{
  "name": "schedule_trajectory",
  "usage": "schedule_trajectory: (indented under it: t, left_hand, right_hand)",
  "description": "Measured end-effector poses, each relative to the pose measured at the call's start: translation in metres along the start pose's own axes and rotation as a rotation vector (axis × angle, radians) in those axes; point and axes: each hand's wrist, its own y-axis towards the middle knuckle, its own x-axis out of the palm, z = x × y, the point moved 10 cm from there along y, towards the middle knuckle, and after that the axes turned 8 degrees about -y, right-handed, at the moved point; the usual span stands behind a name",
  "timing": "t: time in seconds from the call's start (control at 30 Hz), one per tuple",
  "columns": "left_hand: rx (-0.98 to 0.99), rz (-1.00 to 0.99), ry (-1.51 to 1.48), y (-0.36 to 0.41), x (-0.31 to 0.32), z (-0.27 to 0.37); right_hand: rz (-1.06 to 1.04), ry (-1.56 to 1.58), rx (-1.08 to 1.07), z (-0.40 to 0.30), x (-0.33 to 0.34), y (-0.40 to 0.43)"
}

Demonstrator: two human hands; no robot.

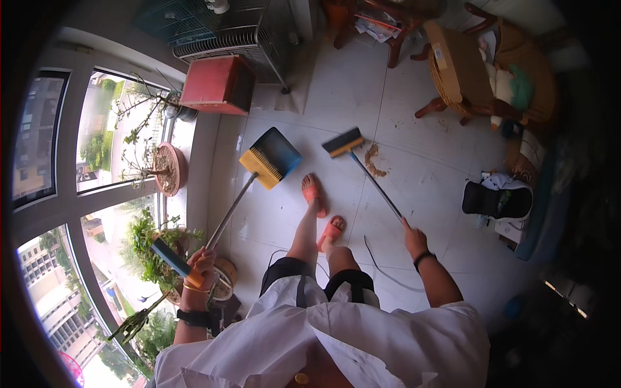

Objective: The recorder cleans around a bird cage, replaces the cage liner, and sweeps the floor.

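Note:
My left hand grips the long handle of a dustpan, near the handle's blue and orange end. The pan is dark blue and has a yellow toothed comb along its back; it rests on the tiled floor ahead of my left foot. In my right hand is the metal pole of a broom. Its dark, slightly blurred bristle head with a yellow band sits right of the dustpan. Just right of the broom head lies a curved streak of brown debris, apart from the bristles.
Potted plants line the window sill at left. A red box stands before a wire cage. At upper right are a cardboard box and a wooden-legged chair. A grey cable curves across the floor behind my feet.

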Motion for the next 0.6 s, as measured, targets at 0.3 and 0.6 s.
schedule_trajectory:
  t: [0.3,0.6]
  left_hand:
    - [-0.146,0.032,-0.088,0.072,0.053,0.002]
    - [-0.22,0.185,0.146,0.093,0.093,-0.008]
  right_hand:
    - [0.01,0.217,0.115,-0.009,-0.144,-0.034]
    - [0.232,0.171,0.033,-0.131,-0.207,0.27]
